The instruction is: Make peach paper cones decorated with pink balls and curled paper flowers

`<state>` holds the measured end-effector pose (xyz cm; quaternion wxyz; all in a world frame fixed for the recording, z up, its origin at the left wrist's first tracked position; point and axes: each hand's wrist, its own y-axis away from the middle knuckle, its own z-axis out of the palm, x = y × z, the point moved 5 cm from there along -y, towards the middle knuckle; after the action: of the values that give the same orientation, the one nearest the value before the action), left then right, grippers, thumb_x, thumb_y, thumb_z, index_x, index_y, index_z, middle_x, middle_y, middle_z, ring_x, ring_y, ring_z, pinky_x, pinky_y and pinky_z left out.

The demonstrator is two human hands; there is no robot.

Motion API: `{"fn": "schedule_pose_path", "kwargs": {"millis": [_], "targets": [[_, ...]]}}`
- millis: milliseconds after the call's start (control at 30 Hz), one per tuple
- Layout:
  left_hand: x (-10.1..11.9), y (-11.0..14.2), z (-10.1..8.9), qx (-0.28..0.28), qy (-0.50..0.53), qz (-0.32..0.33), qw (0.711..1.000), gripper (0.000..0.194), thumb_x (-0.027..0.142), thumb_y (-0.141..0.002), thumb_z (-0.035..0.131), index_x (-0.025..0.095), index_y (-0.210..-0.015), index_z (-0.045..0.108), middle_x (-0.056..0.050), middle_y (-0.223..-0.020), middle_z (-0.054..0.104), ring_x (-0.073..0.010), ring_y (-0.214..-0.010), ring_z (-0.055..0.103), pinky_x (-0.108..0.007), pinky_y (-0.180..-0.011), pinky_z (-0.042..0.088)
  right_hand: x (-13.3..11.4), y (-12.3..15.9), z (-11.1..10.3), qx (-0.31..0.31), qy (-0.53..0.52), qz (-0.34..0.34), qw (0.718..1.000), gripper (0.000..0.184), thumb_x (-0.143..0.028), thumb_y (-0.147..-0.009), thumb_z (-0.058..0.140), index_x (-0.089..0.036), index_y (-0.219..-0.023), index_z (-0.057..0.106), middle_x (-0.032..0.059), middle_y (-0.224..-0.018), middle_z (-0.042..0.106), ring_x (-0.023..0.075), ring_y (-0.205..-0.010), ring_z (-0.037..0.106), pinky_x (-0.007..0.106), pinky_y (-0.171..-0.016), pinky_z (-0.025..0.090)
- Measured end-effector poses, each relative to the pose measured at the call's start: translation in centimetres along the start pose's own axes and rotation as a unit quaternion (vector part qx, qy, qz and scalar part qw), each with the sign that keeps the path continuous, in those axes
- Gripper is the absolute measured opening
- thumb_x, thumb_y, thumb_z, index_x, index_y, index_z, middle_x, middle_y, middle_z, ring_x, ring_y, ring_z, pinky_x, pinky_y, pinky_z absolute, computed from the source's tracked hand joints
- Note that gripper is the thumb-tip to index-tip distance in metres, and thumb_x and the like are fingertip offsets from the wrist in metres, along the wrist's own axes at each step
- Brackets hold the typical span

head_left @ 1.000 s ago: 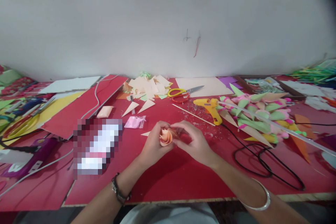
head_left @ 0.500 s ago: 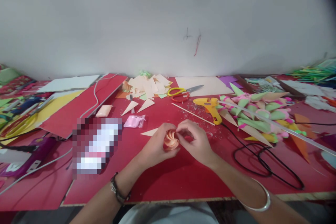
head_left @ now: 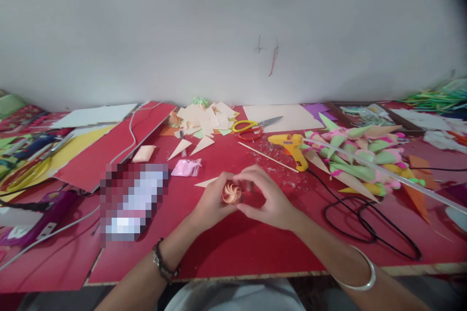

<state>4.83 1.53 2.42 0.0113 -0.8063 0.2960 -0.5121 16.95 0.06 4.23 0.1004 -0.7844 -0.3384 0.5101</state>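
A peach-coloured swirled rosette (head_left: 232, 193) with pleated ridges is gripped in my left hand (head_left: 211, 206), between the thumb and curled fingers. Close against its right side is my right hand (head_left: 268, 197), with thumb and forefinger apart in a curve. Its fingertips lie by the rosette's edge; whether they touch it I cannot tell. A pale paper triangle (head_left: 206, 182) sticks out from behind my left hand on the red table (head_left: 248, 252). Beyond the hands lies a thin wooden stick (head_left: 268, 156), beside a yellow glue gun (head_left: 292, 148).
Pink (head_left: 186, 167) and peach (head_left: 145, 153) packets lie left, near a blurred-out phone (head_left: 140, 204). Scissors (head_left: 251, 128) and cut paper pieces (head_left: 204, 119) are at the back. Right, a black cord (head_left: 365, 233) loops below a pile of green-and-pink cones (head_left: 361, 150).
My right hand's thumb and forefinger have moved from a pinch at the rosette's edge to a wider curve. The rosette has shifted slightly left and turned in my left hand.
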Motion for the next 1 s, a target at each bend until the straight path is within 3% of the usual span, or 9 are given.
{"fn": "schedule_pose_path", "kwargs": {"millis": [133,300,533,667,867,1000], "targets": [[-0.5,0.1,0.2,-0.003,0.012,-0.035,0.999,0.026,0.022,-0.067,0.058,0.019,-0.083,0.038,0.003,-0.074,0.054,-0.0113,-0.063,0.05,-0.022,-0.056,0.039,0.1,0.3,0.7,-0.04,0.049,-0.021,0.998,0.044,-0.025,-0.074,0.059,-0.025,-0.116,0.042,0.0065,-0.102,0.045,0.0182,-0.095,0.048,0.032,-0.081,0.045],[-0.7,0.0,0.4,-0.006,0.024,-0.023,0.999,0.027,0.019,-0.069,0.056,0.019,-0.086,0.036,0.001,-0.078,0.051,-0.0113,-0.065,0.049,-0.023,-0.057,0.039,0.2,0.5,1.0,-0.059,0.075,-0.023,0.995,0.041,-0.025,-0.077,0.057,-0.027,-0.116,0.044,0.006,-0.101,0.042,0.0177,-0.095,0.049,0.033,-0.083,0.045],[-0.8,0.2,1.1,-0.044,0.035,0.032,0.998,0.038,0.014,-0.069,0.057,0.02,-0.096,0.032,-0.004,-0.094,0.048,-0.0171,-0.084,0.052,-0.03,-0.069,0.044,0.4,0.4,1.2,-0.05,0.111,-0.007,0.992,0.041,-0.023,-0.075,0.058,-0.03,-0.114,0.047,0.005,-0.102,0.038,0.018,-0.095,0.047,0.033,-0.083,0.046],[-0.5,0.2,1.5,-0.075,0.066,0.028,0.995,0.04,0.013,-0.071,0.055,0.021,-0.099,0.028,-0.006,-0.102,0.044,-0.0176,-0.092,0.05,-0.03,-0.073,0.044,0.5,0.5,1.2,-0.034,0.119,-0.014,0.992,0.03,-0.024,-0.076,0.057,-0.028,-0.106,0.052,0.0049,-0.1,0.037,0.0165,-0.091,0.048,0.031,-0.081,0.045],[-0.2,0.4,1.8,-0.122,0.127,-0.021,0.984,0.04,0.015,-0.076,0.051,0.022,-0.103,0.023,-0.007,-0.103,0.045,-0.0146,-0.087,0.053,-0.026,-0.069,0.044,0.4,0.6,1.1,-0.016,0.113,-0.007,0.993,0.016,-0.022,-0.077,0.054,-0.026,-0.093,0.056,0.0047,-0.101,0.036,0.015,-0.088,0.048,0.03,-0.08,0.045],[0.0,0.4,1.5,-0.123,0.129,-0.013,0.984,0.04,0.012,-0.075,0.049,0.022,-0.105,0.024,-0.005,-0.101,0.046,-0.0129,-0.085,0.052,-0.025,-0.07,0.043,0.3,0.4,1.0,0.002,0.087,0.0,0.996,0.014,-0.016,-0.075,0.053,-0.024,-0.087,0.055,0.0047,-0.097,0.038,0.016,-0.089,0.049,0.03,-0.079,0.044]]}}
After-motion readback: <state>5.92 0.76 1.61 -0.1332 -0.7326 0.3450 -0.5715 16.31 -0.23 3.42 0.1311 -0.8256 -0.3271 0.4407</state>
